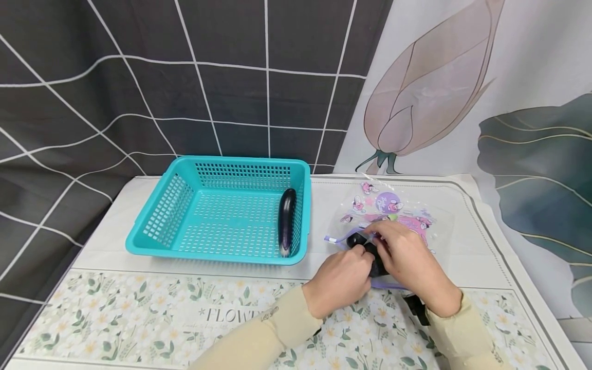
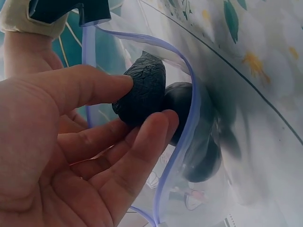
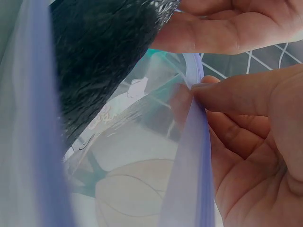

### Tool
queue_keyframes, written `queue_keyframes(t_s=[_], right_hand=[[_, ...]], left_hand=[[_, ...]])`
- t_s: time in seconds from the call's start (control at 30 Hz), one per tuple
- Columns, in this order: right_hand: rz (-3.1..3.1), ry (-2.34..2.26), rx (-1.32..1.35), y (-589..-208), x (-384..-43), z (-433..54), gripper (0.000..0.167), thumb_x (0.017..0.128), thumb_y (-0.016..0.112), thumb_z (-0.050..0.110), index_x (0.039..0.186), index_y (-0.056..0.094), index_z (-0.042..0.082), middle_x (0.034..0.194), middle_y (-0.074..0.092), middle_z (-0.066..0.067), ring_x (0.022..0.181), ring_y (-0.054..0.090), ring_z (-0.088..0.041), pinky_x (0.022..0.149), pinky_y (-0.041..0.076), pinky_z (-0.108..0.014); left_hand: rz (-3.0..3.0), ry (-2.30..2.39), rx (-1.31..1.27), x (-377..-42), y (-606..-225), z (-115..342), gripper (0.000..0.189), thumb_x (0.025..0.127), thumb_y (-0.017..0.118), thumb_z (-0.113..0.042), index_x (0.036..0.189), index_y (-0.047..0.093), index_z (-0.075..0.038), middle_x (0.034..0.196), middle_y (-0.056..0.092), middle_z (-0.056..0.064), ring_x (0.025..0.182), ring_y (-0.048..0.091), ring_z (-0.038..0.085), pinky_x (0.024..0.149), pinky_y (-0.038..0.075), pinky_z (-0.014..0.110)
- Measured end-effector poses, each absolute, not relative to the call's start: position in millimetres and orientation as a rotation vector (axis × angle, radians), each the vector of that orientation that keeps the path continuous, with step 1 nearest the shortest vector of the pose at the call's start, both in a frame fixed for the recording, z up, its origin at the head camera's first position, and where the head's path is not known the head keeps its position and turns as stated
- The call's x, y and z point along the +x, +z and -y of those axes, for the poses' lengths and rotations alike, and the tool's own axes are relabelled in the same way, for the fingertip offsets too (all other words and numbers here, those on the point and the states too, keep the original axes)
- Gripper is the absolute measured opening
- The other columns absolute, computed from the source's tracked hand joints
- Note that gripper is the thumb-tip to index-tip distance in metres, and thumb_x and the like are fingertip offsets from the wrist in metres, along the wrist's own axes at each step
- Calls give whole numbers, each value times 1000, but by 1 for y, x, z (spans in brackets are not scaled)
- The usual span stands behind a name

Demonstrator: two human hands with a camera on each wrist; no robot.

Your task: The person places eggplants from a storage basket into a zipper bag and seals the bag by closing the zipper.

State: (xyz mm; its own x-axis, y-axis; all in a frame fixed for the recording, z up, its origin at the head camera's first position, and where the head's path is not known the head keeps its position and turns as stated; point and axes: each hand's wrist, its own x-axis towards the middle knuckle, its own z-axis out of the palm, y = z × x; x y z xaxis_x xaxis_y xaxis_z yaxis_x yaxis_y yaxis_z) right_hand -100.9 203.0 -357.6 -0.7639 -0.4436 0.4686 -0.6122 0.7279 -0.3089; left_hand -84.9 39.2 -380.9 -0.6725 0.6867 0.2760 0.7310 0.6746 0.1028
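A clear zip bag (image 1: 387, 203) with pink and purple prints and a purple zip strip lies on the right of the table, its mouth held apart. My left hand (image 1: 341, 277) pinches a black, wrinkled, rounded thing (image 2: 141, 87) between thumb and fingers at that mouth; its exact kind I cannot tell. Smooth dark rounded shapes (image 2: 201, 158) show through the bag's film beside it. On the other side, my right hand (image 1: 407, 252) pinches the bag's purple edge (image 3: 201, 123) between thumb and fingers.
Left of the bag stands a turquoise plastic basket (image 1: 236, 260) with perforated sides. One eggplant (image 1: 287, 221) lies inside along its right wall. A flowered cloth (image 1: 139, 318) covers the table front, and a dark gridded curtain (image 1: 231, 92) hangs behind.
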Motion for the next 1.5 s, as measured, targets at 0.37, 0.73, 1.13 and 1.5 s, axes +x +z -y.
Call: queue_keyframes(t_s=[0.37, 0.73, 1.13, 1.5], right_hand=[[2569, 640, 816, -357, -101, -203, 24, 83, 67, -13, 101, 70, 3, 99, 71, -8, 89, 69, -26, 73, 57, -44], [2550, 630, 818, -359, -101, -204, 26, 81, 70, -13, 99, 70, 5, 97, 70, -6, 84, 69, -24, 68, 55, -44], [2564, 618, 814, -359, -101, -204, 23, 83, 68, -13, 99, 70, 4, 97, 70, -7, 84, 68, -23, 67, 55, -42], [2574, 622, 812, -358, -101, -204, 25, 83, 69, -13, 101, 70, 4, 99, 70, -7, 87, 69, -25, 70, 56, -44]], left_hand=[[2713, -298, -1092, -88, -386, -44, 19, 85, 74, -19, 98, 72, -6, 89, 64, 5, 71, 62, 9, 56, 51, 17], [2627, -170, -998, -90, -395, -50, 13, 86, 73, -22, 91, 70, -10, 83, 63, 2, 63, 62, 10, 50, 50, 23], [2652, -163, -931, -92, -399, -55, 14, 88, 72, -24, 92, 71, -11, 84, 63, 1, 61, 63, 11, 47, 49, 24], [2700, -135, -931, -96, -402, -60, 15, 90, 72, -25, 96, 73, -11, 85, 64, 1, 67, 65, 10, 50, 52, 24]])
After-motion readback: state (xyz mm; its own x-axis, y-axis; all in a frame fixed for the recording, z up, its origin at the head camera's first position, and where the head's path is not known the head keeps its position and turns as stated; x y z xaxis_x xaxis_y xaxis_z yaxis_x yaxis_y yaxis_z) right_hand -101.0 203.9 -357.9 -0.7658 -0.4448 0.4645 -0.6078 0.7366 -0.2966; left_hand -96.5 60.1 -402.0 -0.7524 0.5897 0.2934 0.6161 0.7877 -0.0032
